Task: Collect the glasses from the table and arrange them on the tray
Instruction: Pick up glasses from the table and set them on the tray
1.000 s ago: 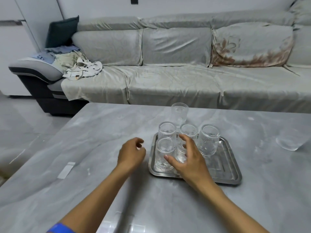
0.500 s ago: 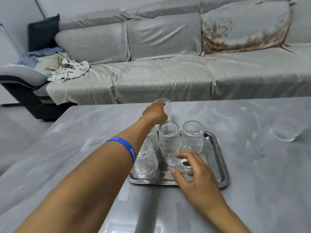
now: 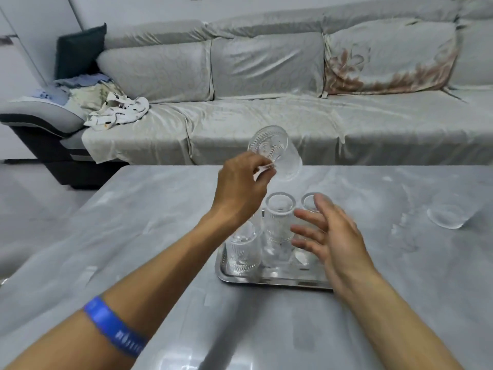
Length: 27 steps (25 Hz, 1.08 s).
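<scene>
Head view: my left hand (image 3: 241, 188) grips a lifted glass (image 3: 274, 153), tipped base toward me, above the tray (image 3: 266, 279). I count at least three glasses (image 3: 278, 222) upright on the tray. My right hand (image 3: 330, 236) hangs open and empty beside them. Far right, one more glass (image 3: 448, 215) lies on its side on the table (image 3: 133, 236), uncollected. I judge most done, two left. Grey marble top, covered sofa (image 3: 266, 84) behind
</scene>
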Motion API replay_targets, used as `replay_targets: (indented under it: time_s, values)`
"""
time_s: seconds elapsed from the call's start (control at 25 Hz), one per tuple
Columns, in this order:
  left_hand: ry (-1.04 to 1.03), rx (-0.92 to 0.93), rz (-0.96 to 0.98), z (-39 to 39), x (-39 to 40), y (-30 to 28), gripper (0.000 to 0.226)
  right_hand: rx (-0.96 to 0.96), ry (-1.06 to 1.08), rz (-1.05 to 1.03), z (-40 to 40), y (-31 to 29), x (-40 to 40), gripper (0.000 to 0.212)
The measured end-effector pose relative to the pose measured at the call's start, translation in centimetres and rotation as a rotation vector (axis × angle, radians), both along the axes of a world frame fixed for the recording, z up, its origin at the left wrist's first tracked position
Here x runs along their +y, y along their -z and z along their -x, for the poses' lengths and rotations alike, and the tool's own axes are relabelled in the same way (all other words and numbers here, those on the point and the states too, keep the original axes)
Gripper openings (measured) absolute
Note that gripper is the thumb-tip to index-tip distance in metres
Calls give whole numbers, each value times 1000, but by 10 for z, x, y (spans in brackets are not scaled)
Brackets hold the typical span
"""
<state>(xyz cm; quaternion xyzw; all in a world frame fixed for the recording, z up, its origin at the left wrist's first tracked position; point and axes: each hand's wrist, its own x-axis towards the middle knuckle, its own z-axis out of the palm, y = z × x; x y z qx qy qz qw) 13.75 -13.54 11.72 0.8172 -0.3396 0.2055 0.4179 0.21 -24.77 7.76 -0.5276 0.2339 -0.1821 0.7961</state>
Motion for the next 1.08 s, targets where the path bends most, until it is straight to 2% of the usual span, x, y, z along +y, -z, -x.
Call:
replay_targets:
  time_s: [0.04, 0.08, 0.12, 0.2, 0.28, 0.36, 0.44, 0.56, 0.64, 0.84, 1.08]
  values:
    - [51, -19, 27, 23, 11, 2, 14, -10, -91, -263, -3, -12, 5, 52]
    - [94, -33, 18, 46, 19, 6, 12, -30, -148, -439, -4, -21, 10, 64]
    - [125, -46, -16, 63, 25, 12, 11, -44, -168, -527, -3, -26, 14, 71]
    - [173, -40, -74, 80, 35, 23, 11, -6, -124, -521, 0, -25, 20, 70]
    - [258, 52, -50, 80, 49, 33, 19, 35, -58, -438, 5, -18, 21, 62]
    - [257, 129, 9, 73, 65, 42, 31, 33, 22, -285, 8, -11, 15, 59]
    - [105, 156, 15, 64, 78, 57, 37, 43, 130, 79, 11, -1, 5, 64]
    - [-57, 204, -188, 52, 86, 79, 43, 177, 166, 746, 14, 24, 2, 69]
    - [-45, 239, -305, 47, 86, 90, 45, 236, 115, 993, 12, 48, 10, 69]
    - [-33, 229, -315, 39, 86, 97, 41, 199, 118, 1218, -3, 86, 20, 64]
    - [-9, 212, -324, 39, 87, 98, 41, 177, 95, 1293, -1, 97, 16, 72]
